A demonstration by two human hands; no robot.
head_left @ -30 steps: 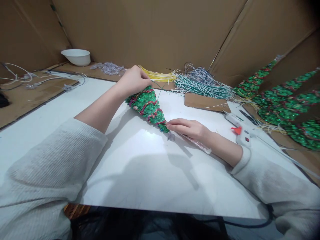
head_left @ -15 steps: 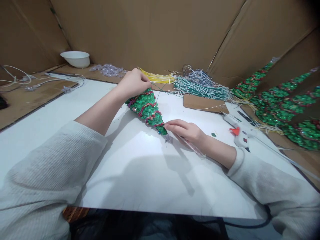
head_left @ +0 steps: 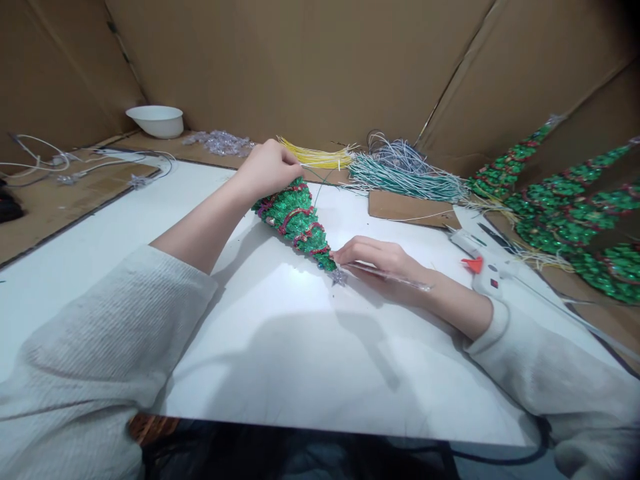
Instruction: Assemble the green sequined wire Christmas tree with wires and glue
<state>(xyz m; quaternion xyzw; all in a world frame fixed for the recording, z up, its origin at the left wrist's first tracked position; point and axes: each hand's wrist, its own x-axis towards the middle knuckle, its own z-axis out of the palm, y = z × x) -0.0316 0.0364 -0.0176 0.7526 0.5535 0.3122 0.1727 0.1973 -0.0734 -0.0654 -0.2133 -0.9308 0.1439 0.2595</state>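
Note:
A small green tinsel Christmas tree with red garland lies tilted over the white board, its tip toward me and to the right. My left hand is closed on the tree's wide end, fingertips at its base. At the tip is a clear silvery star. Beside that tip my right hand is closed, its fingertips touching the green just above the star. A thin, shiny, pinkish-clear strip sticks out from under the right fingers; its kind is unclear.
A glue gun with an orange trigger lies at right, near several finished trees. Green wires and yellow wires lie along the back. A white bowl and clear stars stand back left.
My right hand has rolled slightly, and the clear strip in it has swung up toward level. The star at the tip shows more fully. My left hand keeps its hold.

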